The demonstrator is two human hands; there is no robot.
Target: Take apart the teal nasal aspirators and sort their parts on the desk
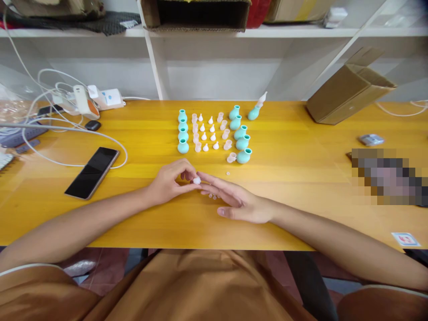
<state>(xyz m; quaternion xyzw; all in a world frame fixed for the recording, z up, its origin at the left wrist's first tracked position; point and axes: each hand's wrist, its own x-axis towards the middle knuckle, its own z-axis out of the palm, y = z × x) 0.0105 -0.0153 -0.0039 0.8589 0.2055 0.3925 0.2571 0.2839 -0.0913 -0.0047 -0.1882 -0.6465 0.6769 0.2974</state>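
Note:
Between the thumb and fingers of my left hand (175, 180) is a small white nozzle-like piece (196, 180), partly hidden by the fingers. My right hand (239, 198) is stretched out with its thumb apart, its fingertips right beside that piece; whether they touch it I cannot tell. Under its fingers lie several tiny clear discs (214, 196), and another small disc (228, 173) lies farther forward. Beyond the hands stand columns of teal bulbs (183, 146), pink translucent cups (198, 146) and white pointed tips (216, 145). More teal bulbs (244, 156) lie tilted on the right.
At the back, one teal bulb (253, 113) carries a pale pointed top (263, 98). A phone (92, 173) and white cables (125, 154) lie left. On the right are a cardboard box (347, 93), a small grey packet (372, 139) and a blurred-out object (388, 176).

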